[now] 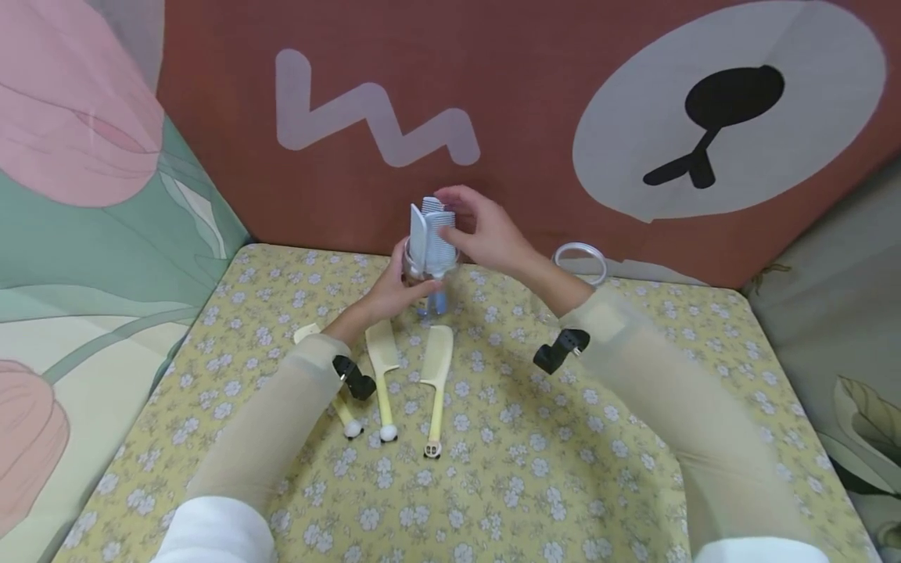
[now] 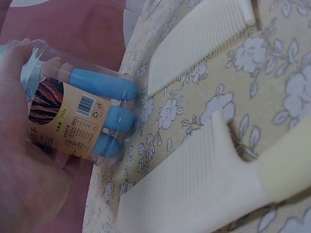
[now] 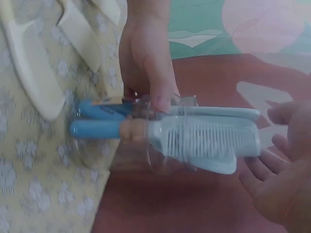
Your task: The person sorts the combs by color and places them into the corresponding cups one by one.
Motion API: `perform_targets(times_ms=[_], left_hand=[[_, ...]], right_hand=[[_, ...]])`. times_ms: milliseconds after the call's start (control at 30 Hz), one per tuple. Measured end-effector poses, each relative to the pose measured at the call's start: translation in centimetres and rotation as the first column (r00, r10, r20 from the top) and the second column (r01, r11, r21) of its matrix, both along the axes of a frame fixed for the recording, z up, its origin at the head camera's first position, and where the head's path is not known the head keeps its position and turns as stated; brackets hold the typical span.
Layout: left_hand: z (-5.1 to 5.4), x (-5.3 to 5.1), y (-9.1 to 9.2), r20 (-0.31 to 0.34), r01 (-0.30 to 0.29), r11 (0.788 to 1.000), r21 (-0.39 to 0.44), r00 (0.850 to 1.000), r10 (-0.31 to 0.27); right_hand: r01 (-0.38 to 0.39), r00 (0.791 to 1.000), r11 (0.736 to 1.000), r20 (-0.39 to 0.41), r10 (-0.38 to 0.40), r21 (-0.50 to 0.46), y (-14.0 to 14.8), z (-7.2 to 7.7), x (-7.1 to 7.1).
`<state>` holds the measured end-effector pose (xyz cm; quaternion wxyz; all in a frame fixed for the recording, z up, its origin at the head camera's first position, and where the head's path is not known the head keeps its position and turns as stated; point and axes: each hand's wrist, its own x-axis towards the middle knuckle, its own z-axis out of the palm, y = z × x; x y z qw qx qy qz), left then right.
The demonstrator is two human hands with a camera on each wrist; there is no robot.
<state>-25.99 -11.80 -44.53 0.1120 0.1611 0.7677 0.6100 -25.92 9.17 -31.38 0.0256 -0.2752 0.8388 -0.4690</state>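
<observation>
Sheer beige sleeves [image 1: 260, 434] with white cuffs stretch forward across the flowered tablecloth [image 1: 507, 485], a small black device [image 1: 354, 378] strapped at each wrist. Between them lie three cream combs [image 1: 438, 356] with yellow handles, the one farthest left partly hidden behind the left forearm (the rightmost handle ends in a little panda face). Beyond these, the left hand [image 1: 396, 289] is wrapped round a clear jar [image 3: 138, 156], whose label [image 2: 68, 119] carries a barcode; I cannot tell if its base touches the cloth. Pale blue combs [image 3: 218, 138] stand in the jar, handles down, their toothed ends rising past its mouth. Beside those ends is the right hand [image 1: 486, 234], its fingers loosely bent and spread apart; whether they touch the combs, I cannot tell. Farther right, near the brown wall [image 1: 521, 102], sits a round, clear-rimmed object [image 1: 580, 245].
</observation>
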Motion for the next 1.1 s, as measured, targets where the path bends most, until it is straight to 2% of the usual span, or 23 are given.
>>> perform_targets(times_ms=[133, 167, 333, 367, 400, 500, 600, 800, 1000, 1100], left_hand=[[0.0, 0.1, -0.2, -0.005, 0.0, 1.0, 0.0, 1.0, 0.0], [0.4, 0.3, -0.2, 0.0, 0.003, 1.0, 0.008, 1.0, -0.003], [0.4, 0.4, -0.4, -0.002, -0.003, 1.0, 0.015, 1.0, 0.003], [0.4, 0.4, -0.4, -0.001, -0.007, 1.0, 0.012, 1.0, 0.007], [0.0, 0.2, -0.5, -0.008, -0.011, 1.0, 0.006, 1.0, 0.011], [0.0, 0.2, -0.4, -0.006, -0.018, 1.0, 0.0, 1.0, 0.018], [0.0, 0.2, -0.3, -0.008, -0.026, 1.0, -0.008, 1.0, 0.026], [0.1, 0.2, -0.3, -0.015, -0.023, 1.0, -0.008, 1.0, 0.023], [0.0, 0.2, -0.3, -0.017, -0.018, 1.0, -0.001, 1.0, 0.018], [0.0, 0.2, -0.4, -0.018, -0.024, 1.0, -0.004, 1.0, 0.024]], right_hand=[[-0.063, 0.986, 0.985, -0.145, 0.087, 0.162, 1.4, 0.3, 0.8], [-0.059, 0.981, 0.977, -0.17, 0.095, 0.206, 1.8, 0.3, 1.1], [-0.012, 0.971, 0.925, -0.217, 0.102, 0.38, 4.0, 0.1, 2.4], [0.001, 0.967, 0.914, -0.232, 0.102, 0.405, 4.6, 0.0, 2.6], [0.008, 0.961, 0.905, -0.252, 0.11, 0.424, 5.1, -0.1, 2.8], [0.032, 0.942, 0.885, -0.309, 0.129, 0.465, 6.8, -0.6, 3.3], [0.056, 0.94, 0.869, -0.32, 0.121, 0.492, 8.4, -1.0, 4.0], [0.102, 0.949, 0.872, -0.309, 0.059, 0.479, 11.6, -1.9, 4.8], [0.149, 0.962, 0.913, -0.268, -0.045, 0.381, 15.0, -2.8, 5.2], [0.169, 0.973, 0.94, -0.204, -0.111, 0.295, 16.4, -3.5, 5.2]])
